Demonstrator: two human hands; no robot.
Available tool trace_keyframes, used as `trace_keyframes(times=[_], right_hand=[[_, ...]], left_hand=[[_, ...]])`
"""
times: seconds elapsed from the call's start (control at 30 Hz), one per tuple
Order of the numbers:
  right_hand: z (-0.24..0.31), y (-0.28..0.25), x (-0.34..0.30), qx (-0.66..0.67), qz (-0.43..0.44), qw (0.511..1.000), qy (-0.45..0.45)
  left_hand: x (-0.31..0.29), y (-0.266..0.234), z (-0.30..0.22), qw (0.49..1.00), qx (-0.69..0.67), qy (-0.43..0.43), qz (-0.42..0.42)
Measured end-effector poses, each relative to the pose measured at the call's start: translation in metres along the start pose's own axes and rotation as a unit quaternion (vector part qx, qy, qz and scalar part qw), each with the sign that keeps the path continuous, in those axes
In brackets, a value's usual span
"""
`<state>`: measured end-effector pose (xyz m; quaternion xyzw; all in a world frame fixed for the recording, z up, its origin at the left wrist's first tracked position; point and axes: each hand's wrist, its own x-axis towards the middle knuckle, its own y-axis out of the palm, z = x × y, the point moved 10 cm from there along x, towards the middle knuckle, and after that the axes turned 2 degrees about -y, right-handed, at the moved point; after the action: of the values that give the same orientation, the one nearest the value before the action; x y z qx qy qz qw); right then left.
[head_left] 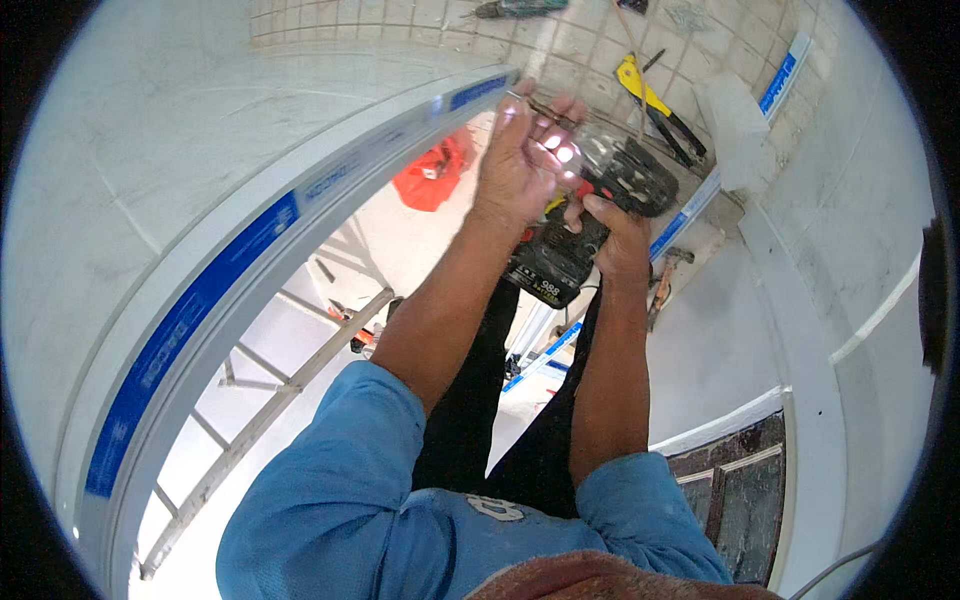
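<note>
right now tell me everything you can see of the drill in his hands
The cordless drill is black with red trim and a boxy black battery pack at its lower end. The right hand grips its handle. The left hand is up at its front end, pinching a thin bit. Glare blurs the chuck.

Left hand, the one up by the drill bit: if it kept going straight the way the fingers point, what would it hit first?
The left hand points up and away toward the white frame with blue tape and the tiled floor beyond. It would probably meet the frame's edge first, though depth is hard to judge. The right hand grips the cordless drill.
</note>
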<state>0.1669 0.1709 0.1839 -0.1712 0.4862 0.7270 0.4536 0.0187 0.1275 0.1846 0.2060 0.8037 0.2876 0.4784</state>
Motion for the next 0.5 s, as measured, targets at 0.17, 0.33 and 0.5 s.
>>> trace_keyframes(times=[0.17,0.33,0.5], right_hand=[[0.049,0.055,-0.071,0.016,0.025,0.999,-0.02],[0.095,0.116,-0.141,-0.168,0.114,0.978,-0.034],[0.1,0.17,-0.169,-0.247,0.199,0.948,0.021]], left_hand=[[-0.058,0.068,-0.036,0.999,0.031,0.0,0.014],[-0.144,0.131,-0.088,0.998,0.03,0.005,0.052],[-0.179,0.129,-0.127,0.998,0.021,0.037,0.052]])
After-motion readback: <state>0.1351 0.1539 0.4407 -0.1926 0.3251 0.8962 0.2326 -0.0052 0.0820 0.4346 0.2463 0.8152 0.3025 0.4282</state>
